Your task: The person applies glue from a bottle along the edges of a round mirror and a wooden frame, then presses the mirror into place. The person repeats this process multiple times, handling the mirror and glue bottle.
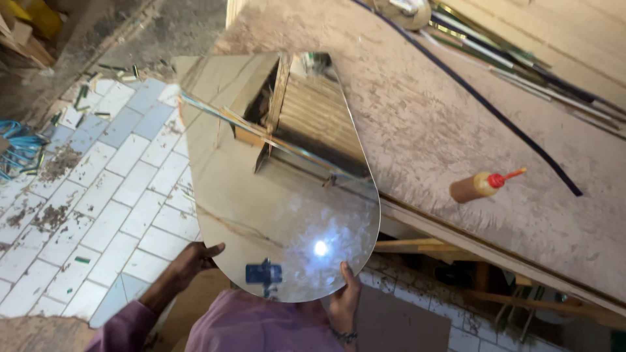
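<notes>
The mirror (280, 176), a flat pane with one rounded end and one straight end, is held up in the air, its rounded end nearest the person and its straight end reaching out over the edge of the worktable (456, 117). It tilts a little, and its face reflects a wooden ceiling and a bright lamp spot.

The left hand (195, 257) cups the mirror's lower left curve from beneath, fingers curled against the edge. The right hand (345, 296) grips the lower right curve, thumb on the face and the other fingers hidden behind; how hard either presses cannot be told. A wristband sits on the right wrist.

To carry such a pane well, I judge both palms should stay under the rim, the weight shared evenly, and the far end kept clear of the table's edge so it does not knock.

Right of the mirror, on the table's rough top, lies a brown squeeze bottle (479, 186) with a red nozzle, and beyond it a dark cable (495, 114) runs across. Left of the mirror lies the tiled floor (111, 202), strewn with glass scraps, and further left a blue hose (19, 146).
</notes>
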